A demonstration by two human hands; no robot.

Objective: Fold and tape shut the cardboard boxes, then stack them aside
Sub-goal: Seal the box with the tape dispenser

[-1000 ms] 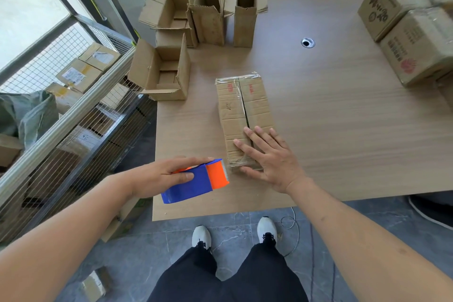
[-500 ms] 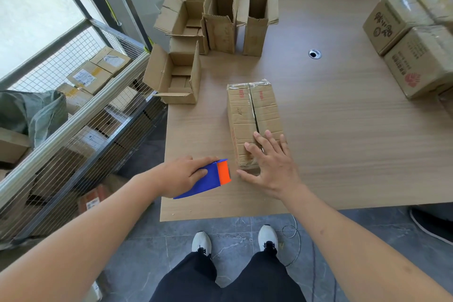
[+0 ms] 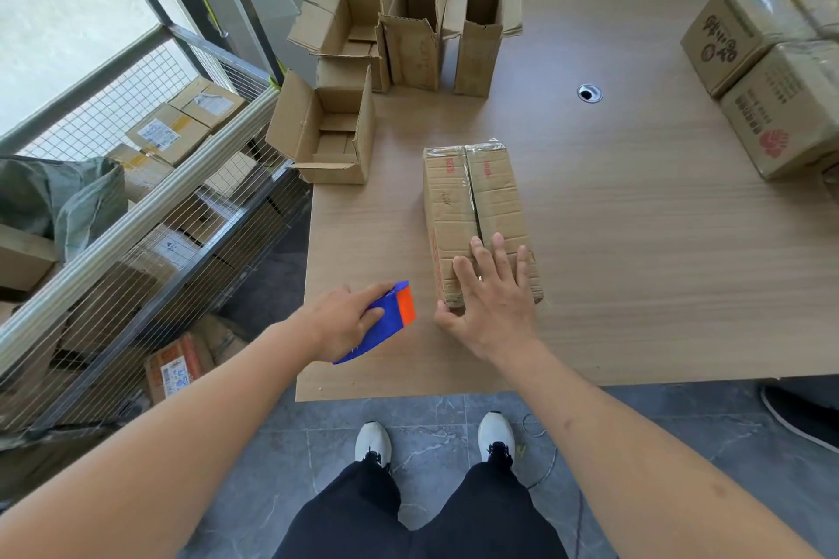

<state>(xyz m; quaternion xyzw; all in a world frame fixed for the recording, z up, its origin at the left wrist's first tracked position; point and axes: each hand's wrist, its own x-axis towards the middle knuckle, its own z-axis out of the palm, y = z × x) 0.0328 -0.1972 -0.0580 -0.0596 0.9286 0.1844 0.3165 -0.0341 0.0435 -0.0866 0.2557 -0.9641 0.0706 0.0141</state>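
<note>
Left grip (image 3: 346, 322) curled round tape dispenser (image 3: 386, 322); right grip (image 3: 490, 300) flat, fingers straight, on closed box (image 3: 472, 213).

Blue-and-orange tape dispenser (image 3: 383, 322), brown cardboard box (image 3: 476, 213) with red print.

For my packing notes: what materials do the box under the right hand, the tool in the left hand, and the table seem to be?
Box: brown corrugated cardboard, matte and creased, with glossy clear tape at its far end. Tape dispenser: probably plastic, smooth blue and orange. Table: wood-grain surface, matte, likely laminate rather than solid wood.
</note>
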